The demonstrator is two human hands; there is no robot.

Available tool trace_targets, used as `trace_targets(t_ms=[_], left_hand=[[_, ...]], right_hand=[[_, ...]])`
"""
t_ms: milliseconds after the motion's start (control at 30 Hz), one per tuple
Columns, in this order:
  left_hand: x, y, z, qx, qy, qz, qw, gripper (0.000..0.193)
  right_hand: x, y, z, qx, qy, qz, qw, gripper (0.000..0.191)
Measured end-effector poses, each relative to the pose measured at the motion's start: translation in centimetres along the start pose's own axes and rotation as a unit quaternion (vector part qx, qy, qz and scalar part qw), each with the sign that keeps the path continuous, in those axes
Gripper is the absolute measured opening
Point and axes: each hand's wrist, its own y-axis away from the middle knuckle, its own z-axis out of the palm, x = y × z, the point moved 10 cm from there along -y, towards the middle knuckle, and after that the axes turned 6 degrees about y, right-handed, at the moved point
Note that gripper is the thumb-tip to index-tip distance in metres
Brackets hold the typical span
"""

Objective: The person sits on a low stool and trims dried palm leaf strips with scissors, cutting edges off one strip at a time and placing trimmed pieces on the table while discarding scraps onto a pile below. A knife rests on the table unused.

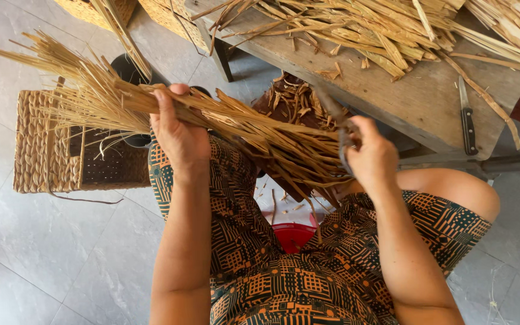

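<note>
My left hand [177, 129] is closed around the middle of a thick bundle of dry tan straw strips [85, 96], which fans out to the left and tapers toward my lap. My right hand [369, 155] grips a dark tool, seemingly a blade or shears [336, 117], at the bundle's cut ends [308, 157]. Both hands hover above my knees, which are covered by an orange and dark patterned garment [284, 265].
A woven basket [37, 150] lies on the grey tiled floor at left. A wooden bench [416, 102] ahead holds a pile of straw strips [356, 27] and a knife [467, 117]. A red object [293, 233] and straw scraps [290, 99] lie between my knees.
</note>
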Motion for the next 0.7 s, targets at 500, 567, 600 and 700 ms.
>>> trace_targets(t_ms=[500, 567, 600, 700], left_hand=[[-15.2, 9.1, 0.9, -0.169, -0.321, -0.441, 0.821, 0.038], [-15.4, 9.6, 1.5, -0.178, -0.284, -0.444, 0.831, 0.039], [-15.2, 9.5, 2.1, -0.192, -0.266, -0.425, 0.844, 0.039], [-14.6, 8.9, 2.8, -0.204, -0.246, -0.389, 0.864, 0.039]], right_hand=[[-14.5, 8.3, -2.4, 0.112, -0.206, -0.394, 0.889, 0.052], [-14.8, 8.6, -1.9, 0.079, -0.200, -0.378, 0.901, 0.054], [-14.7, 8.7, -1.6, 0.062, -0.196, -0.370, 0.906, 0.056], [-14.5, 8.7, 0.3, -0.022, -0.222, -0.345, 0.912, 0.061]])
